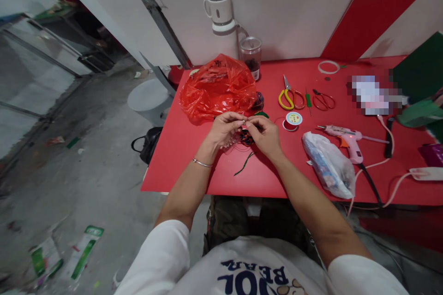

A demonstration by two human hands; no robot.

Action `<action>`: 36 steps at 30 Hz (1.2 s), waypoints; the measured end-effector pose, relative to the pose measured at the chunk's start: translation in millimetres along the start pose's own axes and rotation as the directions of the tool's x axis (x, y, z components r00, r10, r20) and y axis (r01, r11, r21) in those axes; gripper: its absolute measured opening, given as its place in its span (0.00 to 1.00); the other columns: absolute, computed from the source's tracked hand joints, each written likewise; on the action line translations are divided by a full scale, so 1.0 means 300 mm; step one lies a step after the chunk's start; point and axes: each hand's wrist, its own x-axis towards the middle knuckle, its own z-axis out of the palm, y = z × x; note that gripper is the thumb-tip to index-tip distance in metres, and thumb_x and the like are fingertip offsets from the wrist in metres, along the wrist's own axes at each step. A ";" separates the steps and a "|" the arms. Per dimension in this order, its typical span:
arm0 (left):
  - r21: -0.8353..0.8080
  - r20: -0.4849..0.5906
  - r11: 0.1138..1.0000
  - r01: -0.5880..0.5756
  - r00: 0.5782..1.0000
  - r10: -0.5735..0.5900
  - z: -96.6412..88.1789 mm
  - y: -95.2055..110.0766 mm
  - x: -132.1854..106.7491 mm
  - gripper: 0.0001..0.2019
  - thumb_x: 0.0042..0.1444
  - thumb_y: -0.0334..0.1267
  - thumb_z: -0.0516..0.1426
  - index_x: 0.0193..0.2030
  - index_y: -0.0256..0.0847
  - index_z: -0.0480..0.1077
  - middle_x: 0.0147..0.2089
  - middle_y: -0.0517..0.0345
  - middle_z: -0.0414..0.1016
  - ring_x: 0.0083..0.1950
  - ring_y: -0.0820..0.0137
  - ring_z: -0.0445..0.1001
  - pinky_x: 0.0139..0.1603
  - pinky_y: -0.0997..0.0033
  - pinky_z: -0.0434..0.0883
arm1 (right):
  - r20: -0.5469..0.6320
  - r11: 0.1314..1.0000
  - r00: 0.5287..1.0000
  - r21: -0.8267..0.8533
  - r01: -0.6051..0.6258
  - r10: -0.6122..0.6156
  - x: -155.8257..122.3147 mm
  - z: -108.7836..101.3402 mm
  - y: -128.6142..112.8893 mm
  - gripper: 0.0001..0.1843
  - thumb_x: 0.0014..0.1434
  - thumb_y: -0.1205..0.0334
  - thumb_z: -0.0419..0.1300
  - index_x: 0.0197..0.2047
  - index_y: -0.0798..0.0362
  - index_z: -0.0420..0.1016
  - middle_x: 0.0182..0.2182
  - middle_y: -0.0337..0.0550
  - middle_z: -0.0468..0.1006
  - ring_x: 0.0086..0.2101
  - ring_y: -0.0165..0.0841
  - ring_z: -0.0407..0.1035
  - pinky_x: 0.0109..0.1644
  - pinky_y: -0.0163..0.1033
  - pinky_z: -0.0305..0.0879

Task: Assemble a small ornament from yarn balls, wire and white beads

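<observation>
Over the red table, my left hand (225,130) and my right hand (265,134) meet fingertip to fingertip. Both are closed in a pinch around something small that the fingers mostly hide. Just under my left palm shows a string of clear beads (226,144); whether it hangs from the fingers or lies on the table I cannot tell. Dark, multicoloured cord (246,138) is bunched below the fingertips, and thin loops of thread lie around it. A short green braided cord (244,164) rests on the table nearer to me.
Behind my hands sits a red plastic bag (221,90), with a clear jar (251,57) beyond. To the right are yellow-handled scissors (286,97), a red thread spool (292,120), red-handled pliers (324,100), a pink glue gun (349,140) with its cable, and a filled plastic bag (328,166).
</observation>
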 end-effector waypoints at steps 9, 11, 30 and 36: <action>0.171 -0.011 0.978 -0.119 0.992 0.123 -0.010 -0.011 0.011 0.17 0.33 0.42 0.80 0.29 0.39 0.83 0.32 0.55 0.85 0.33 0.72 0.79 0.38 0.73 0.76 | 0.024 1.000 1.000 0.008 -0.017 0.017 0.001 0.004 0.020 0.13 0.65 0.51 0.63 0.34 0.49 0.82 0.40 0.47 0.85 0.41 0.37 0.78 0.48 0.45 0.75; 0.225 -0.013 0.960 -0.166 0.985 0.173 -0.009 -0.013 0.011 0.14 0.36 0.41 0.78 0.29 0.39 0.83 0.32 0.55 0.84 0.33 0.71 0.80 0.40 0.71 0.76 | 0.026 0.998 0.998 0.024 -0.058 0.058 0.001 0.006 0.026 0.13 0.64 0.50 0.63 0.35 0.50 0.82 0.39 0.46 0.85 0.40 0.37 0.78 0.47 0.44 0.76; 0.546 0.053 0.742 -0.387 0.901 0.431 0.007 -0.017 -0.006 0.01 0.53 0.32 0.65 0.32 0.39 0.80 0.31 0.58 0.82 0.34 0.72 0.78 0.41 0.71 0.75 | 0.032 0.995 0.995 0.019 -0.093 0.093 0.017 -0.005 0.047 0.13 0.61 0.52 0.67 0.43 0.49 0.88 0.40 0.45 0.87 0.42 0.38 0.79 0.52 0.46 0.74; 0.572 0.035 0.709 -0.413 0.876 0.482 -0.026 0.002 0.002 0.02 0.54 0.33 0.66 0.33 0.39 0.79 0.31 0.59 0.80 0.32 0.72 0.78 0.38 0.72 0.75 | 0.059 0.988 0.993 -0.122 -0.098 0.105 0.023 -0.016 0.049 0.13 0.62 0.52 0.64 0.38 0.50 0.86 0.37 0.47 0.86 0.39 0.40 0.78 0.49 0.46 0.72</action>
